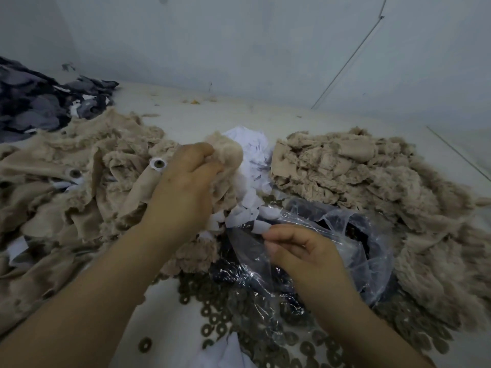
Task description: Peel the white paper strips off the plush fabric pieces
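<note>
My left hand [186, 181] grips a beige plush fabric piece [228, 155] above the middle of the table. Just below it, my right hand [300, 251] has its fingers curled, and its fingertips pinch the end of a white paper strip [259, 228]. Behind the plush piece lies a heap of peeled white paper strips [252, 152]. One pile of beige plush pieces [79, 166] lies at the left, some with plastic eyes [158, 163]. Another beige plush pile [372, 171] lies at the right.
A clear plastic bag [345, 235] with dark contents lies under my right hand. Several dark washers [212, 301] are scattered on the white table [239, 110] near me. Dark grey fabric pieces [39, 102] are heaped at the far left, against the pale wall.
</note>
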A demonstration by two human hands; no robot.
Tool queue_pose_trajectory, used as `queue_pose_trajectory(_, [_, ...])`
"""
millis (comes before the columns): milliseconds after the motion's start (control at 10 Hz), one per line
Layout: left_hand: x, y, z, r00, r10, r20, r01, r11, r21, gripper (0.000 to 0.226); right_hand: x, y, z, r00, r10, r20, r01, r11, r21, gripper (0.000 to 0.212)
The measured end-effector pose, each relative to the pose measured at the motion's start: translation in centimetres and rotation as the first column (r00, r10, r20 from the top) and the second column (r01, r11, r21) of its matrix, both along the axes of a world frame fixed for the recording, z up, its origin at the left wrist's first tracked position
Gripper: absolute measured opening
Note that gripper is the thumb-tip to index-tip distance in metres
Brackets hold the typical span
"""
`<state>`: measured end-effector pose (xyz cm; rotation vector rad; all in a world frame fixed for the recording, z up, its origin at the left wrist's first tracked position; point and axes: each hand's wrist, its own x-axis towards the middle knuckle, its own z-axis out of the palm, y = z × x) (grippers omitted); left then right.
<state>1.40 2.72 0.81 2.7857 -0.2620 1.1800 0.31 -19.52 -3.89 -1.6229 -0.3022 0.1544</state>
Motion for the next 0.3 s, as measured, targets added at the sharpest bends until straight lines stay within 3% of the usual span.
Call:
queue_pose_trajectory(100, [1.1, 2.0, -1.8, 0.781, 0.352, -0.516, -0.246, 0.933, 0.264, 0.026, -0.2, -0.1, 0.6, 0.999, -0.03, -0.038, 0.03, 0.999, 0.018, 0.021])
queue_pose_trajectory(200, [0.9, 3.0, -2.6, 0.865, 0.238, -0.442, -0.196, 0.971, 0.139, 0.025, -0.3, -0.3, 2.1, 0.994, -0.105, -0.015, 0.106, 0.991, 0.08, 0.02])
queue_pose_trajectory(300, [0.2, 2.4, -2.7, 0.963, 0.073, -0.259, -0.057, 0.996, 0.069, 0.035, -1.0, -1.3, 4.6, 0.975, -0.194, 0.109, 0.169, 0.965, 0.2, 0.009])
